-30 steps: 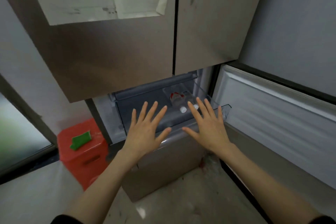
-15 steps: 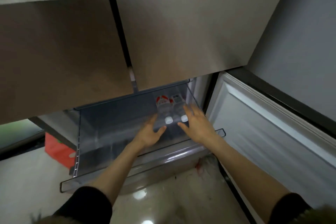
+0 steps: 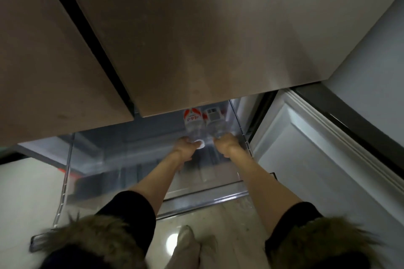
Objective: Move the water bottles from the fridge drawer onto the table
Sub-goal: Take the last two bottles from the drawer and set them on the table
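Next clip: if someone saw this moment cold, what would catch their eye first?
Two bare forearms reaching into the clear fridge drawer, pulled out low in the view. At its far right corner the left hand grips the red-labelled bottle near its white cap, and the right hand grips the neighbouring bottle. The brown fridge doors fill the upper half.

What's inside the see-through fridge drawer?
Two water bottles: the left hand grips the red-label bottle, the right hand the other bottle. The fridge doors hide the clear drawer's back.
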Tool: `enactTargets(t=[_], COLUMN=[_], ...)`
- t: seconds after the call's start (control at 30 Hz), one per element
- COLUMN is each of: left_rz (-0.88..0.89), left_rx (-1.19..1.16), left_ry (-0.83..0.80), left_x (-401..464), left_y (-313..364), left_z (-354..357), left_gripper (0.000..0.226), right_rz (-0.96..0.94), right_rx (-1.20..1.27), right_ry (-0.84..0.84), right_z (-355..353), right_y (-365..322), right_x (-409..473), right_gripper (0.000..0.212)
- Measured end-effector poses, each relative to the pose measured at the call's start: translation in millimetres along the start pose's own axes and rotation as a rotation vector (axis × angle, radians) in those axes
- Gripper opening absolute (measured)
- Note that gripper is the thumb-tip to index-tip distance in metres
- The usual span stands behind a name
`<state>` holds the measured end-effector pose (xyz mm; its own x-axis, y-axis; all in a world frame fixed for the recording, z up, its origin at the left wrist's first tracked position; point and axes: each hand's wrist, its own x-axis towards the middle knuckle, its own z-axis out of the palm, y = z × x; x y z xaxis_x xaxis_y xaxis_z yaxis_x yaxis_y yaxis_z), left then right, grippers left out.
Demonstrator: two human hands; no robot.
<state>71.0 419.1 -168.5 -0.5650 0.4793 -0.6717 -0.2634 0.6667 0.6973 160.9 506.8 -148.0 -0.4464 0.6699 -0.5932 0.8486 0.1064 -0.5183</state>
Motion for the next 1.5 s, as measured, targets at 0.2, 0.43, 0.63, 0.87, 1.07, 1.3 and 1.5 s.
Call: enactTargets(t=[0.2, 0.43, 0.63, 0.87, 1.07, 1.3, 1.5], left_rz=[-0.124, -0.21, -0.063, 0.246, 0.584, 0.74, 0.779], left_rx=[-0.394, -0.306, -0.212, 0.192, 0.209, 0.262, 0.272], left_ry=[-0.054, -0.124, 0.036, 0.473, 0.604, 0.577, 0.55], left_x=[17, 9, -14, -71, -122, -140, -146], left_y=[5, 3, -8, -12, -14, -33, -44], left_z=[9, -8, -37, -86, -115, -156, -175], left_gripper=[0.033, 0.014, 0.039, 0.036, 0.033, 0.024, 0.025], right_rz=[0.06, 0.146, 0.064, -0.133, -0.38, -0.525, -0.596], right_rx=[-0.024, 0.287, 0.45, 0.253, 0.01, -0.051, -0.047], right_ry=[0.123, -0.043, -0.014, 0.294, 0.542, 0.563, 0.497], right_z=[3, -6, -12, -19, -17, 13, 39], right_y=[-3, -7, -8, -7, -30, -46, -63], right_x=[11, 0, -27, -74, -114, -146, -152], right_gripper=[0.031, 0.036, 0.038, 0.018, 0.038, 0.033, 0.032])
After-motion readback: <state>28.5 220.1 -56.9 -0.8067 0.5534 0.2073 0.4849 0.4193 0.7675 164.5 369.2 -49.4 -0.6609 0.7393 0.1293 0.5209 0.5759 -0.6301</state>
